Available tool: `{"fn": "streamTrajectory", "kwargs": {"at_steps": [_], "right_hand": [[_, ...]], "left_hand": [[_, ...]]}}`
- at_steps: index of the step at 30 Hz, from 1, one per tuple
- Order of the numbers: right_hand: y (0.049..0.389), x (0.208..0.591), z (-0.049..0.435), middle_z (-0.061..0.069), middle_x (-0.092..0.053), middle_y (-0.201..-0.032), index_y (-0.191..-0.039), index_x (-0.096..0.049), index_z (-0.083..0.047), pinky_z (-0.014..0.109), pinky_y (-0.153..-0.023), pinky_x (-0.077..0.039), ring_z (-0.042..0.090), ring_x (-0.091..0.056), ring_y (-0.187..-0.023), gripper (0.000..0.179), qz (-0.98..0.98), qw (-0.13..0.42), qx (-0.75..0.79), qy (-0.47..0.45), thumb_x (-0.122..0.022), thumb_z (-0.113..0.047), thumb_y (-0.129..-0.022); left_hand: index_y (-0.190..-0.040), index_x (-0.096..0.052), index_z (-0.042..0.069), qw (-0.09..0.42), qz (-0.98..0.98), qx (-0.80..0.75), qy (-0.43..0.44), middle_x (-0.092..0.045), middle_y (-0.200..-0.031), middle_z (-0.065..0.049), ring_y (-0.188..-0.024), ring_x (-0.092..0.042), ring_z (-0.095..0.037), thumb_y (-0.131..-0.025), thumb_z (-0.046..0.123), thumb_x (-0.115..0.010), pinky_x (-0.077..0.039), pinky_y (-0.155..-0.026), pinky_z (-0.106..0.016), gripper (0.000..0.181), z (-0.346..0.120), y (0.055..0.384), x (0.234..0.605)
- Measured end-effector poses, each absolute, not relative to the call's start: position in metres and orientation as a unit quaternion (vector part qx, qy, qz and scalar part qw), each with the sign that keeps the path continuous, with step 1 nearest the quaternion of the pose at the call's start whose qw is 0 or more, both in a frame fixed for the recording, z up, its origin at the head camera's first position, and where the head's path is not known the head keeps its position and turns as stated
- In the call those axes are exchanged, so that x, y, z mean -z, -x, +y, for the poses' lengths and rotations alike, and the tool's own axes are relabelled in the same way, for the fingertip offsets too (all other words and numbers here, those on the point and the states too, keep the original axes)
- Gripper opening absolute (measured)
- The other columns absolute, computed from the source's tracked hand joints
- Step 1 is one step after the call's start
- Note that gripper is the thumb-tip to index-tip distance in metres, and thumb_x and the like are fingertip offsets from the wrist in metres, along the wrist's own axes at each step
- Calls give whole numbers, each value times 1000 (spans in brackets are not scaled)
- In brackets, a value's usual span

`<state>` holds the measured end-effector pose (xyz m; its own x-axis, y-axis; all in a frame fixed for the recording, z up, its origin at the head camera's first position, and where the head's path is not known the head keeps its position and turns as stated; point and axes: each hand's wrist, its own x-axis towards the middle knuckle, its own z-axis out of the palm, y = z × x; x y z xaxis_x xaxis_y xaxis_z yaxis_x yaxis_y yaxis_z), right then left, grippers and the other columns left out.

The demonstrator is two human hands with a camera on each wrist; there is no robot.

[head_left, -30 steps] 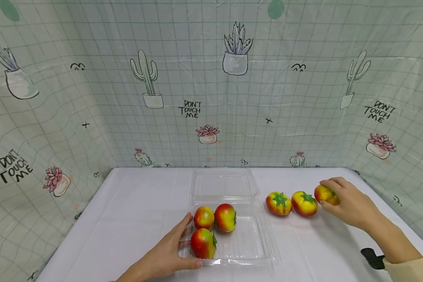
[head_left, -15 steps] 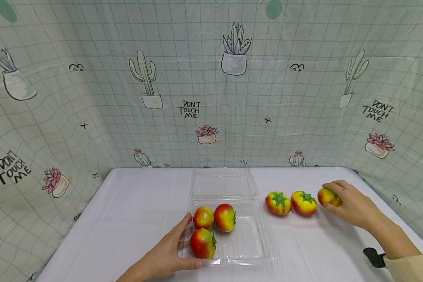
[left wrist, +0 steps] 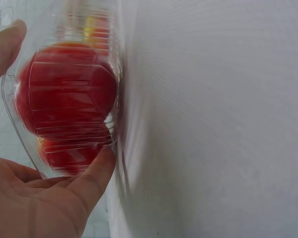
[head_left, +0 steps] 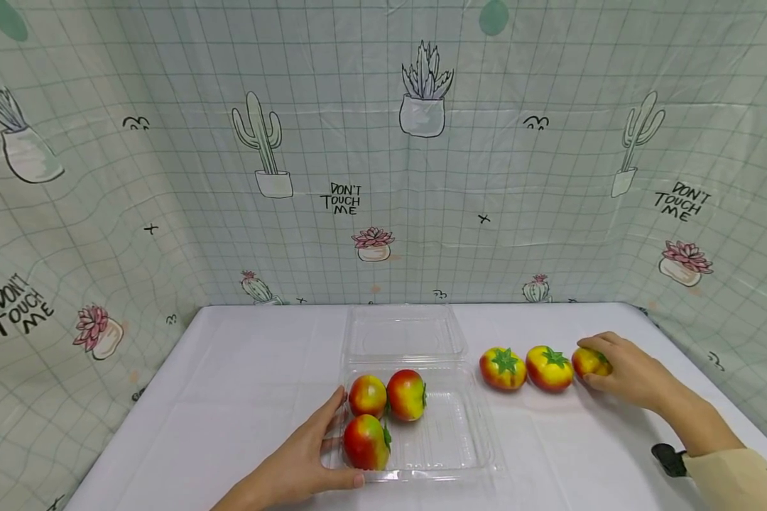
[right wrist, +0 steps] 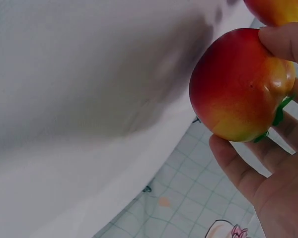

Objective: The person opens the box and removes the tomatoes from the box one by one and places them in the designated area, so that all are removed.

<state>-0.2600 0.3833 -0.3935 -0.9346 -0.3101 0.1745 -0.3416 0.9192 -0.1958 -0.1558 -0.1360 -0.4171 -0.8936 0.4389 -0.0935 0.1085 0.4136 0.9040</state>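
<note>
My right hand (head_left: 629,372) grips a red-and-yellow persimmon (right wrist: 236,87) with a green calyx, thumb on one side and fingers on the other. Whether the fruit touches the table, I cannot tell. Beside it on the left sit two more persimmons, a middle one (head_left: 550,368) and a left one (head_left: 503,368), green calyxes upward. My left hand (head_left: 300,454) rests at the near left corner of a clear plastic box (head_left: 450,443), its fairly straight fingers against the side. Inside the box, a small group of persimmons (head_left: 367,441) lies along the left; the right part of the base is bare.
The box's clear lid (head_left: 404,333) lies folded back behind its base. A white cloth covers the table (head_left: 243,383). Patterned curtains (head_left: 409,184) with cactus drawings stand along the back and both sides. A black strap piece (head_left: 667,460) hangs at the right cuff.
My right hand and its persimmon have shifted a little toward me, after a slight move right and back left. The left hand and the box stay in place.
</note>
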Motion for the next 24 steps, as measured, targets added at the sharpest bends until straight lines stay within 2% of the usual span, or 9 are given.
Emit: {"fn": "streamTrajectory", "kwargs": {"at_steps": [24], "right_hand": [[265,395,379,26,-51,-125,-128,-55,1,65,-86,-45,43,-52,-106,58,-978,44,-114,-166,-75,-22,-79]], "left_hand": [[-155,-5,12,158,822,-520,-170,-16,-156,-17,-134,-37,-36,-75,39,-81,-45,-99,-40,112,-136,155,417]]}}
